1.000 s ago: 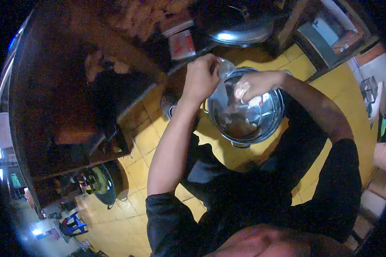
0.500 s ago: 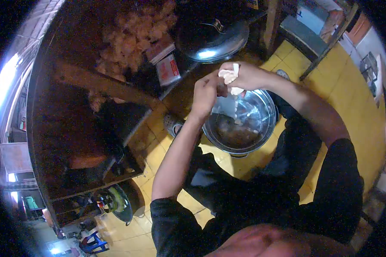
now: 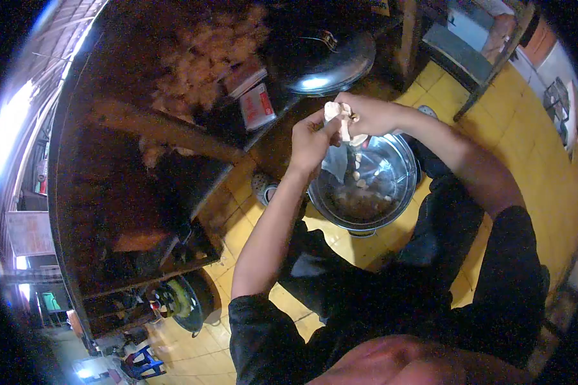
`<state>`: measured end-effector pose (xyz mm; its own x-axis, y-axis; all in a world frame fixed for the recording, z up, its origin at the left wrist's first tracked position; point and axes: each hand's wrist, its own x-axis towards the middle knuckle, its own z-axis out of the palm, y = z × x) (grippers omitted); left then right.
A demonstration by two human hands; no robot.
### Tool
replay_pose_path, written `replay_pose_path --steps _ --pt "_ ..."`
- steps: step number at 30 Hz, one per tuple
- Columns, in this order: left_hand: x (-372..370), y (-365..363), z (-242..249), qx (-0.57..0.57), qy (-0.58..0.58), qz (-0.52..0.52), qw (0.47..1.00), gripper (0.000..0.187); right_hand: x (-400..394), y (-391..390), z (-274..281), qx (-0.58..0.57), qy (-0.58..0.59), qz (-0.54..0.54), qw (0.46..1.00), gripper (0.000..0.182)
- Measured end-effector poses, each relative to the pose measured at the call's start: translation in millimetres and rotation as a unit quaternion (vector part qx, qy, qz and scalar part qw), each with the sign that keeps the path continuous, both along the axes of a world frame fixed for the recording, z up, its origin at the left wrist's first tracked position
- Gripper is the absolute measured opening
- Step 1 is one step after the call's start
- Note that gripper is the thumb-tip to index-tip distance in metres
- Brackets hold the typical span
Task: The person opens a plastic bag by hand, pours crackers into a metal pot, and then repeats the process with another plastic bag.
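My left hand [image 3: 310, 142] and my right hand [image 3: 369, 115] meet above a round metal pot [image 3: 361, 229] on the floor between my legs. My right hand is closed around off-white pieces [image 3: 344, 123], and the fingers of my left hand pinch at their left side. Below my left hand hangs a pale, thin sheet-like thing [image 3: 335, 163]; I cannot tell what it is. Small pale bits [image 3: 357, 168] show under the hands, over the pot. Inside the pot, more bits lie in what looks like liquid.
Ahead is a dark wooden bench [image 3: 167, 131] with a heap of brownish pieces [image 3: 215, 54], a red-and-white packet [image 3: 257, 106] and a large dark lid [image 3: 334, 67]. A dark pan [image 3: 196, 305] is at lower left, a blue stool [image 3: 144, 363] beyond. Yellow tiles [image 3: 526, 167] cover the floor.
The off-white pieces have turned in my fingers, and my left thumb now lies against them. The view has shifted slightly; the pot appears a little further right.
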<state>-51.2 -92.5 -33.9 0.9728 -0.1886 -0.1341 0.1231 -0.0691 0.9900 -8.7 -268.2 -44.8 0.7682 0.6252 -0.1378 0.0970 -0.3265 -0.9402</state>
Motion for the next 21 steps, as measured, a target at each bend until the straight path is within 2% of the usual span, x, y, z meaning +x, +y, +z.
replay_pose_path --steps 2,4,5,7,8,10,12,14,16,18,20,21 --pt "1.0 1.2 -0.5 -0.017 0.005 0.009 1.0 0.02 5.6 0.4 -7.6 0.029 0.02 0.02 0.999 0.038" --pt "2.1 4.3 -3.4 -0.019 -0.004 0.02 1.0 0.021 7.9 3.7 -8.2 0.039 -0.072 0.032 0.996 0.038" --pt "2.9 5.8 -5.0 -0.021 -0.013 0.03 0.999 0.022 8.0 4.8 -8.9 0.038 -0.073 0.034 0.996 0.038" --pt "4.3 7.8 -5.9 -0.034 -0.008 0.03 0.999 0.024 -0.5 8.5 0.7 0.06 0.026 0.001 0.998 0.041" --pt "4.7 8.5 -6.8 -0.047 -0.003 0.027 0.999 0.025 -4.8 9.1 5.3 0.058 0.025 0.003 0.998 0.041" --pt "5.2 8.2 -10.4 -0.035 -0.008 0.031 0.999 0.028 -11.1 9.7 11.3 -0.018 -0.095 -0.046 0.994 0.042" --pt "5.8 8.5 -13.5 -0.022 -0.013 0.035 0.999 0.03 -10.9 11.3 10.0 -0.052 -0.123 -0.058 0.989 0.043" --pt "5.2 10.0 -15.7 -0.057 -0.006 0.032 0.998 0.028 -10.9 13.1 7.0 -0.086 -0.152 -0.071 0.982 0.044" --pt "2.7 7.1 -9.0 -0.068 0.0 0.034 0.997 0.027 -7.9 13.0 1.2 -0.11 -0.252 -0.063 0.959 0.04" --pt "1.9 5.3 -2.6 -0.078 0.007 0.034 0.996 0.026 -4.2 12.1 -2.0 -0.117 -0.26 -0.053 0.957 0.037" --pt "1.7 5.7 3.1 -0.143 0.074 0.043 0.986 0.022 -1.3 11.3 -3.0 -0.124 -0.266 -0.043 0.955 0.034" --pt "2.4 6.4 1.1 -0.144 0.074 0.044 0.986 0.022 -0.5 11.7 -1.2 -0.126 -0.24 -0.046 0.962 0.032"
